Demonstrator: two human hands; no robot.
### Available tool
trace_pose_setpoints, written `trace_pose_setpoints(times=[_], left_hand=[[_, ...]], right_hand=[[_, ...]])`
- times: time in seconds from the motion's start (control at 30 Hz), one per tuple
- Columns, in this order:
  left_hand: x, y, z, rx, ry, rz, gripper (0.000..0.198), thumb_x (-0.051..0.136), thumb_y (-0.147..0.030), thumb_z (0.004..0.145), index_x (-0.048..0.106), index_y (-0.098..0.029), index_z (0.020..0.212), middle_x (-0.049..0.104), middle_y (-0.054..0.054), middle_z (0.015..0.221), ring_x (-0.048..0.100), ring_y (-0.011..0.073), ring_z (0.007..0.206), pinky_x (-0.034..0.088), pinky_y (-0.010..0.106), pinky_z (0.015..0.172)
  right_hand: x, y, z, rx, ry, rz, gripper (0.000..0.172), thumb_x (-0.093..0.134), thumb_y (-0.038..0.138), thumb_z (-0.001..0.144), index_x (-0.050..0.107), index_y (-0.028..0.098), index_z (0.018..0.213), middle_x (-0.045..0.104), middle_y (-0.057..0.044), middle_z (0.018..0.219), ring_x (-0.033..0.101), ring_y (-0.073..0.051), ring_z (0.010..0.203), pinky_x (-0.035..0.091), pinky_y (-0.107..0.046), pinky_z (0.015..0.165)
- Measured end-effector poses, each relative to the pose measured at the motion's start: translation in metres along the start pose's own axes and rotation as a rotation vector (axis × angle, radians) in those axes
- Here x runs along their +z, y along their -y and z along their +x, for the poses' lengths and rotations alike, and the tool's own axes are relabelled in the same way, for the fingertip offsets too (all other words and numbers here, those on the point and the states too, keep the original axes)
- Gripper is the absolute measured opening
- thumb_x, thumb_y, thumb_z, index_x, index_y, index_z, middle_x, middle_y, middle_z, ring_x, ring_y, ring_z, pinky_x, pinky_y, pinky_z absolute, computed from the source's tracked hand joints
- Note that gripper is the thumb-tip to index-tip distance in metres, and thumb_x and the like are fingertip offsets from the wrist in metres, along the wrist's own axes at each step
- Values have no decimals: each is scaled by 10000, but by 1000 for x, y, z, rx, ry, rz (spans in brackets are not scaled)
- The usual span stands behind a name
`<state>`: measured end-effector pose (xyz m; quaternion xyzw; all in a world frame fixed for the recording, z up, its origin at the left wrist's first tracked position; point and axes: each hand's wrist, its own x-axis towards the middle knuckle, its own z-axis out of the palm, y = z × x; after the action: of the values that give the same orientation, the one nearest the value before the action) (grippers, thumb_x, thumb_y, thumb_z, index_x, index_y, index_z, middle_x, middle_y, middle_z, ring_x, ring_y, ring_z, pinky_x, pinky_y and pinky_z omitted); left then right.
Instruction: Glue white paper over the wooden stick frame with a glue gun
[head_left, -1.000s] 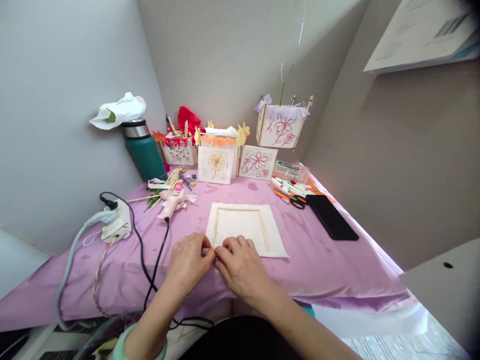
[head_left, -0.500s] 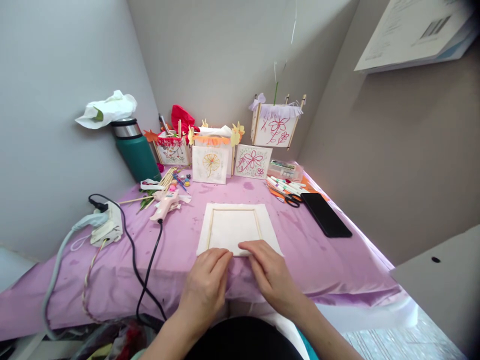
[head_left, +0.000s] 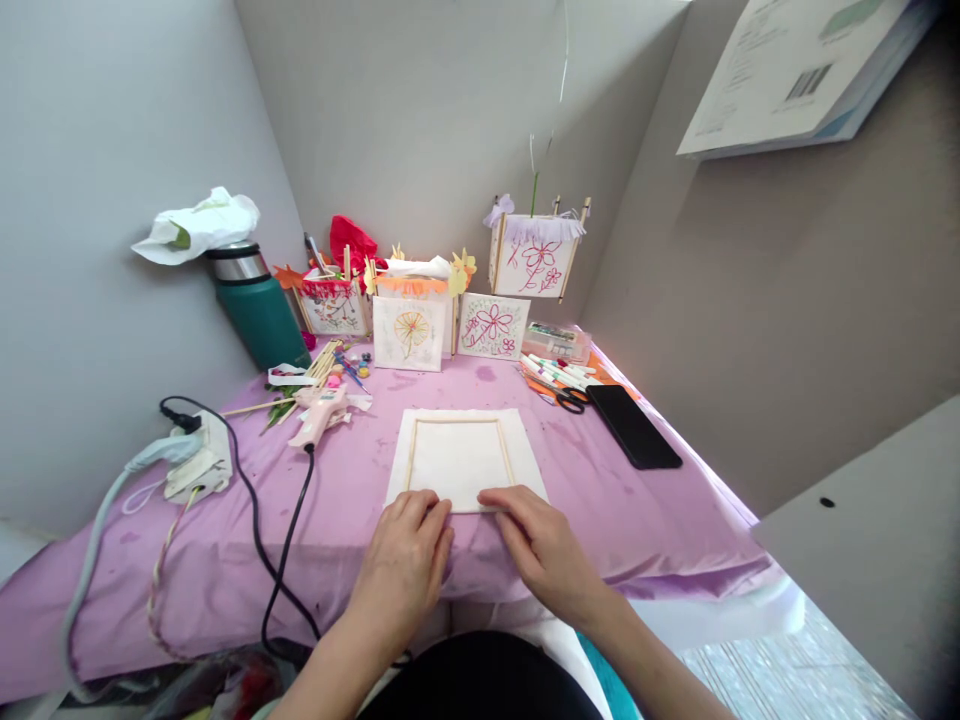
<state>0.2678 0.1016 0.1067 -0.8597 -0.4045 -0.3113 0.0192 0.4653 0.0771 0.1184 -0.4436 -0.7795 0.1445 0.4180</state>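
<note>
In front of me a white sheet [head_left: 459, 455] lies flat, with thin pale wooden sticks [head_left: 457, 420] set on it as a square frame just inside its edges. My left hand [head_left: 405, 545] is at the near left of the sheet, its fingers bent together over the near edge. On the near right, my right hand [head_left: 544, 540] has its fingers closed over the same edge, thumb tucked low. Between the fingertips a short stretch of that edge shows. The fingers hide the near corners and most of the near stick.
A pink glue gun [head_left: 319, 415] with a black cord lies left, near a power strip [head_left: 201, 460] and a green bottle [head_left: 259, 315]. Decorated paper lanterns [head_left: 409, 330] stand behind. Scissors [head_left: 566, 397], markers [head_left: 559, 372] and a black phone [head_left: 634, 427] lie right.
The view has turned slightly right. My hands have spread a little farther apart along the sheet's near edge. The sheet and sticks look otherwise the same.
</note>
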Motion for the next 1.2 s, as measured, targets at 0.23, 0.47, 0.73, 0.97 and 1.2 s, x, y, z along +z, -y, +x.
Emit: trace_pose_setpoints(times=[0.23,0.47,0.73,0.97,1.2], left_hand=[[4,-7,5,-5,-62,-68,199,469,-90,896,599,-137,1038,581,86,956,525,221,890,477,405,783],[0,-8,6,-11,-30,-68,216,483,-109,898,606,-150,1070,592,83,958,536,218,890,500,408,774],[10,-10,0,61,-95,-10,232,444,-111,903,605,-112,1070,638,117,1017,561,241,956,518,447,853],[5,-7,-5,63,-133,47,293,481,-123,898,571,-84,1174,633,140,1133,553,251,1086,518,427,927],[11,-7,-10,77,-126,150,289,475,-149,896,599,-65,1144,653,158,1136,591,287,1068,528,464,912]], right_hand=[[16,8,7,-41,40,-150,299,410,60,888,569,175,1114,641,-87,973,554,-222,902,490,-381,781],[9,7,3,-16,24,-228,295,417,63,891,584,155,1116,665,-102,984,592,-219,927,529,-384,793],[25,15,-8,-142,80,-393,443,478,171,910,469,57,1338,550,-183,1327,502,-276,1232,453,-477,1032],[18,7,-9,-146,53,-449,418,477,188,914,506,86,1318,565,-170,1317,523,-278,1221,475,-479,1010],[26,10,-6,-176,105,-449,456,531,252,906,497,65,1321,532,-192,1346,495,-300,1249,456,-509,1016]])
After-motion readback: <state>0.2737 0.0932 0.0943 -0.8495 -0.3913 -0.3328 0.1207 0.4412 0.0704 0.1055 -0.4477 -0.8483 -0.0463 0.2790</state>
